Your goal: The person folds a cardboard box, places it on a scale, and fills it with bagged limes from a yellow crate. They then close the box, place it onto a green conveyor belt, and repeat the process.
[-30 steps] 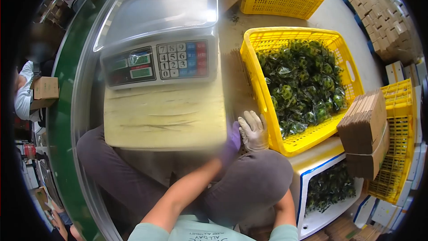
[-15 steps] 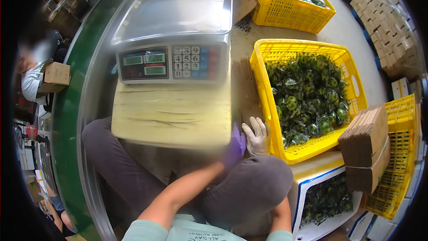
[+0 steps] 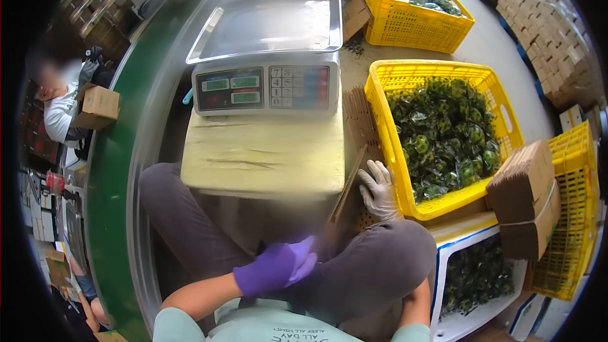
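Left hand [image 3: 278, 268]: hovers above the lap, apart from the right; grip hard to tell in the blur.
Right hand [image 3: 380, 196]: lies open beside the yellow crate [image 3: 394, 152], near the flat cardboard [image 3: 362, 117].
Flat cardboard: stands between crate and yellow block [image 3: 263, 152]; could splay if knocked sideways.
Scale [image 3: 266, 85]: rests on the block; could shift if bumped.

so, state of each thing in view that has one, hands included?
Left hand: purple-gloved, above lap, grip unclear
Right hand: white-gloved, open, beside near crate
Scale: on, display lit
Near yellow crate: open-topped, holding bagged greens
Far yellow crate: open-topped, greens inside
Foam box: open, greens inside
Carton bundle: folded flat, strapped
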A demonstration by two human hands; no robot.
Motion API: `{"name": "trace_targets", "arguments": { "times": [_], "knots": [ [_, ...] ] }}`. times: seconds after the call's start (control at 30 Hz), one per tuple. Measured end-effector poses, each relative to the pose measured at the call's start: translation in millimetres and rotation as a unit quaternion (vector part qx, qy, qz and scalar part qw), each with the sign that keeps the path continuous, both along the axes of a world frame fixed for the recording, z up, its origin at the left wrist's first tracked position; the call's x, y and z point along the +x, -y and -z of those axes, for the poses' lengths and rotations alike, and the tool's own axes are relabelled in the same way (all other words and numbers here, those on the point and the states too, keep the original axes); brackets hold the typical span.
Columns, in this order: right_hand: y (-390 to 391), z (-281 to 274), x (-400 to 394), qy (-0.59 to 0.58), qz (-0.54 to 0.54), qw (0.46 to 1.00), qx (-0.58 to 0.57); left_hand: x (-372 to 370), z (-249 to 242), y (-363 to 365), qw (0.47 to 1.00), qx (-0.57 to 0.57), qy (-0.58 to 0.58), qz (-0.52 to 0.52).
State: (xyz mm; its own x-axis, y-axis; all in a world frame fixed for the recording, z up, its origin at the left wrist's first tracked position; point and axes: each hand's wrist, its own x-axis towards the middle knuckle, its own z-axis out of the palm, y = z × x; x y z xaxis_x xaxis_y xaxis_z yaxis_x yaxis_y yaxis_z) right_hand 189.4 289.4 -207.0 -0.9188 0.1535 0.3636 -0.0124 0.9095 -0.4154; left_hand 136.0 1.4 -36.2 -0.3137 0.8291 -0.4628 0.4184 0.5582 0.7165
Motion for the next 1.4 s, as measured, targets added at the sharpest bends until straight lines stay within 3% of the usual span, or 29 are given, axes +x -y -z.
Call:
{"name": "trace_targets", "arguments": {
  "times": [0.07,0.13,0.2,0.23,0.27,0.33,0.4,0.47,0.5,0.53,0.6,0.67,0.73,0.8,0.87,0.93,0.97,1.0,1.07,1.13,1.17,1.2,1.27,1.37,1.4],
  "knots": [
    [-3.8,-4.1,1.6,-0.001,-0.009,1.0,-0.007,-8.7,-42.8,24.2,0.986,0.127,-0.095,-0.051],
    [-2.8,-12.1,-0.1,0.006,-0.032,0.976,-0.217,-31.3,-77.0,52.9,0.977,0.155,-0.135,-0.059],
    [-3.1,-18.7,0.2,0.005,-0.012,0.942,-0.337,-50.4,-114.3,76.0,0.979,0.137,-0.107,-0.109],
    [0.9,-45.3,0.3,0.038,0.004,0.832,-0.554,-60.5,-123.3,89.0,0.975,0.14,-0.093,-0.147],
    [3.6,-71.1,0.0,0.073,0.017,0.672,-0.736,-69.5,-129.6,100.8,0.969,0.145,-0.078,-0.187],
    [-2.7,-83.6,-5.8,0.046,-0.008,0.683,-0.729,-90.2,-132.4,114.7,0.95,0.191,-0.126,-0.211],
    [4.2,-139.7,-10.3,0.023,0.011,0.651,-0.759,-107.5,-134.1,118.0,0.934,0.233,-0.168,-0.211],
    [3.1,-167.0,-16.3,-0.069,-0.112,0.697,-0.705,-115.1,-141.2,115.4,0.928,0.238,-0.182,-0.22],
    [6.8,-188.6,-19.6,-0.08,-0.084,0.745,-0.657,-120.1,-146.2,113.0,0.925,0.246,-0.186,-0.223],
    [14.1,-209.0,-28.2,-0.107,-0.09,0.782,-0.608,-124.5,-151.1,111.0,0.937,0.232,-0.197,-0.173],
    [36.3,-246.3,-46.2,-0.13,-0.053,0.792,-0.595,-130.8,-152.9,109.3,0.945,0.22,-0.209,-0.123],
    [60.3,-264.1,-72.4,-0.129,0.059,0.779,-0.611,-136.1,-148.9,106.6,0.948,0.216,-0.232,-0.011],
    [81.4,-274.1,-85.9,-0.14,0.042,0.771,-0.619,-140.0,-166.3,96.9,0.935,0.233,-0.266,0.036],
    [77.9,-263.7,-99.7,-0.155,0.044,0.777,-0.609,-144.4,-189.7,86.4,0.978,0.138,-0.147,0.052],
    [77.2,-259.8,-105.7,-0.138,0.04,0.778,-0.611,-153.4,-188.2,81.9,0.981,0.126,-0.139,0.043],
    [76.4,-257.2,-106.1,-0.118,0.028,0.785,-0.607,-155.8,-187.0,69.8,0.968,0.224,-0.111,-0.005],
    [77.4,-257.2,-105.6,-0.107,0.012,0.81,-0.576,-162.3,-183.6,68.4,0.984,0.153,-0.092,-0.023],
    [76.7,-258.1,-105.5,-0.096,-0.006,0.834,-0.543,-168.7,-174.6,70.4,0.983,0.157,-0.09,-0.023],
    [68.8,-273.4,-92.4,-0.069,-0.029,0.9,-0.429,-185.2,-157.7,79.3,0.949,0.265,-0.117,-0.126],
    [52.0,-279.9,-71.7,0.043,-0.003,0.941,-0.336,-194.3,-154.1,90.7,0.918,0.318,-0.035,-0.234],
    [46.6,-280.3,-63.4,0.065,-0.019,0.931,-0.359,-201.1,-148.2,97.9,0.907,0.325,0.008,-0.268],
    [47.4,-280.5,-54.3,0.093,-0.035,0.848,-0.521,-208.2,-138.9,103.9,0.893,0.33,0.052,-0.302],
    [48.3,-273.6,-39.9,0.05,-0.114,0.788,-0.603,-218.6,-115.5,109.2,0.911,0.275,0.1,-0.292],
    [71.2,-278.7,-31.2,-0.08,-0.057,0.82,-0.563,-210.4,-77.6,98.3,0.955,0.125,0.166,-0.211],
    [82.7,-283.3,-32.9,-0.147,-0.04,0.789,-0.595,-206.2,-61.8,92.1,0.956,0.125,0.197,-0.177]
  ]
}}
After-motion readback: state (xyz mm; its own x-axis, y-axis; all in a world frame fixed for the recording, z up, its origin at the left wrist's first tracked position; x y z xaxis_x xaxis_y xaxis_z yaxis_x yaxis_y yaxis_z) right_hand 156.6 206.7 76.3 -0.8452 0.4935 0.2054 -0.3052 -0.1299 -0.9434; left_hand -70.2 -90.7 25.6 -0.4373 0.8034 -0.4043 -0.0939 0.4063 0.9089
